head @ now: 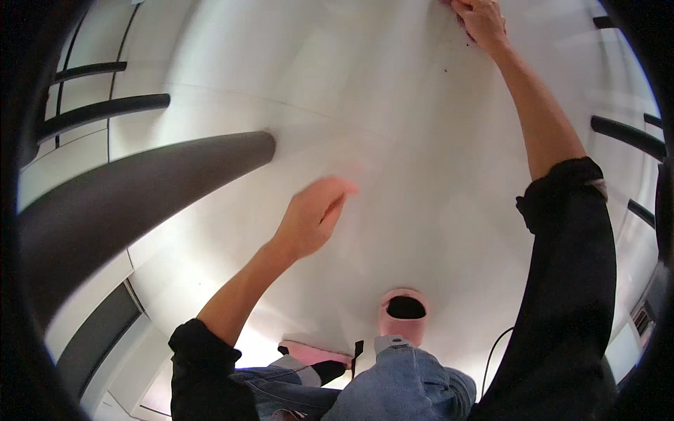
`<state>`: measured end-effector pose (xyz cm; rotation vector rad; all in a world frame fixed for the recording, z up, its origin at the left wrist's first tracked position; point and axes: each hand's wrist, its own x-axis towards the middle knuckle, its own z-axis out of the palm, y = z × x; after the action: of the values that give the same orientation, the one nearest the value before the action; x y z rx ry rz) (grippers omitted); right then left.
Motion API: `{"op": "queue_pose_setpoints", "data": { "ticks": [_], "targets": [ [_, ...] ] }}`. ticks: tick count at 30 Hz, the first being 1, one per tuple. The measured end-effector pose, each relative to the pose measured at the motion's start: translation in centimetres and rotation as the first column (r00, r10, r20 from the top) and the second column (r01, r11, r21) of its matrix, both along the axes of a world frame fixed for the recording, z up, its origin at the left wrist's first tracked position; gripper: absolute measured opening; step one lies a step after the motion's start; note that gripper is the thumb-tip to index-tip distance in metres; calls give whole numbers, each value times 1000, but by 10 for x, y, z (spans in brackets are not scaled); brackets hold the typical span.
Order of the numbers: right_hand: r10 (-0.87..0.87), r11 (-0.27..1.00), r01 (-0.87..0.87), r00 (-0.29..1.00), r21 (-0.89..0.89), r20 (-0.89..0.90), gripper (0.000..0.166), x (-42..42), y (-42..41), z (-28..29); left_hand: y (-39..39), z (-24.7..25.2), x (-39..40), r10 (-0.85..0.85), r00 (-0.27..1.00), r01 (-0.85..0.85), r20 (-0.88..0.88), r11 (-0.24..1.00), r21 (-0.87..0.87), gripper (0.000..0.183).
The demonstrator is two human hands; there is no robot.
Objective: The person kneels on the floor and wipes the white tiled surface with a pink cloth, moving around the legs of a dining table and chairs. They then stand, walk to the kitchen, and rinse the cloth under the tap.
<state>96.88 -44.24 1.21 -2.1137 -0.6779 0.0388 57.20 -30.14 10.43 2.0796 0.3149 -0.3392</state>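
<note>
At the upper right, my right hand (482, 23) reaches far out and presses a dark pink cloth or pad (465, 30) against the pale, glossy floor (400, 231). The hand covers most of it, and the frame's top edge cuts part of it off. My left hand (310, 218) hangs over the middle of the floor with its fingers curled inward. Its fingertips are blurred, and I see nothing in it, though the palm is hidden. A few dark specks (446, 70) lie on the floor just below the right hand.
A thick dark post (158, 181) stands on the floor at the left. Thinner black legs (110, 108) are behind it, with more black legs (626, 136) at the right. My pink slippers (404, 326) are below me. A thin black cable (491, 351) runs beside my right sleeve.
</note>
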Motion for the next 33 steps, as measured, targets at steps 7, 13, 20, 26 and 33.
{"op": "queue_pose_setpoints", "data": {
  "ticks": [7,13,20,26,33],
  "targets": [
    [228,948,-144,930,-283,288,20,-109,-31,-22,18,-5,-119,353,934,-354,-63,935,-8,22],
    [392,902,-389,920,-186,-20,24,-273,2,-19,23,-13,-191,534,838,-546,-114,822,-161,21],
    [388,918,-233,693,321,-608,12,-370,11,26,42,-8,-217,367,893,-404,-262,909,-105,21],
    [61,805,337,773,489,-632,26,-231,-17,44,61,7,-246,436,857,-470,-276,880,-69,21],
    [-485,747,523,851,-410,203,31,-112,6,-35,73,7,-280,511,802,-555,-310,829,-66,20]
  ]
}}
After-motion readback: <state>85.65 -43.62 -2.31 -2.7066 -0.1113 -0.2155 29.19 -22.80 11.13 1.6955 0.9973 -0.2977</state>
